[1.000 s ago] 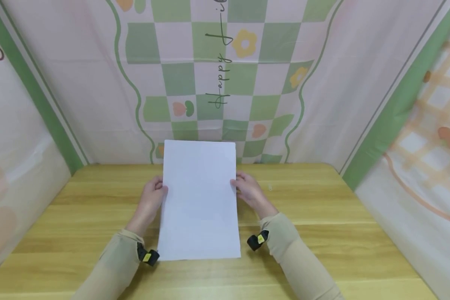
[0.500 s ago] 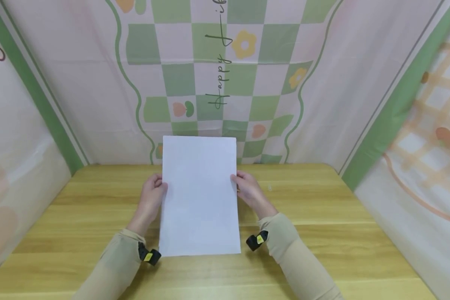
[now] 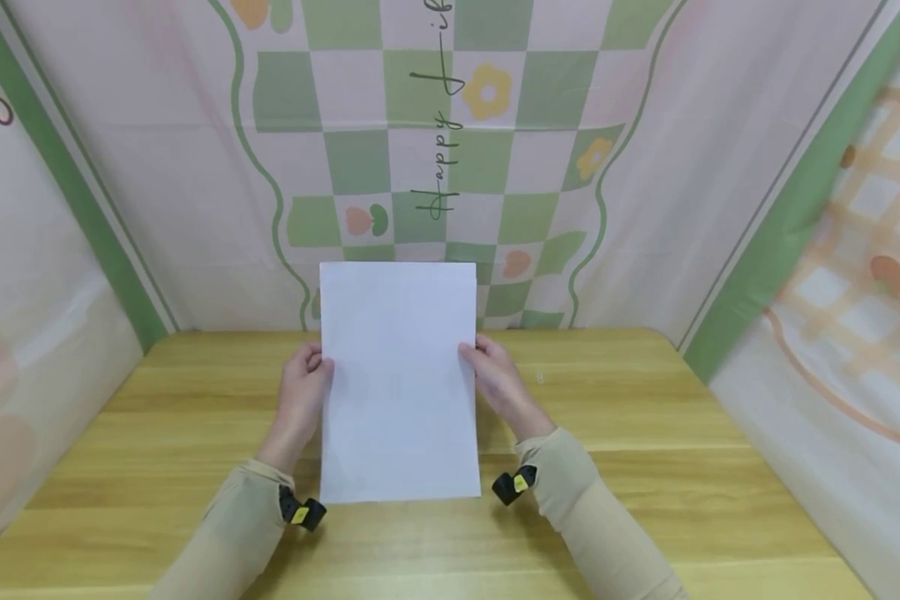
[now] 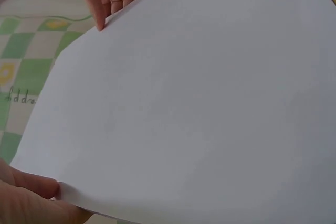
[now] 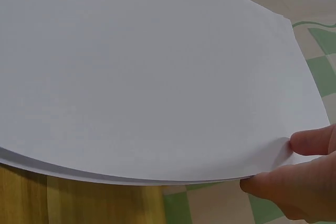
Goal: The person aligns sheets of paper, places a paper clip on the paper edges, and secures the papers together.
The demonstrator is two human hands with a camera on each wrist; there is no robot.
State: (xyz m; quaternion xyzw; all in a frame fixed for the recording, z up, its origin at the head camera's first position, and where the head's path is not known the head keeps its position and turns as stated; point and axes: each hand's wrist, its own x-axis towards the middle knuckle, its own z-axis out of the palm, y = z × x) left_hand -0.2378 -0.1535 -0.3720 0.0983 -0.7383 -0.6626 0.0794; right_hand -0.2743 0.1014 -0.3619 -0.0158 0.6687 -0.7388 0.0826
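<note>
White paper hangs between the person's two hands over the middle of the desk, its long axis running straight away from the body toward the printed cloth behind. One short edge faces the person; the other points at the cloth and overlaps its green checks in the head view. The long sides run nearly parallel, left and right. In the right wrist view, the edge shows more than one layer, slightly fanned and bowed.

The left hand pinches the left long side, thumb on the upper face and fingers beneath. The right hand pinches the right long side the same way, almost level with the left. Both grips sit nearer the far end than the near one. Whether the near edge touches the desk cannot be told.

Black devices sit at both beige cuffs. A tiny pale object lies on the desk, right of the right hand.
</note>
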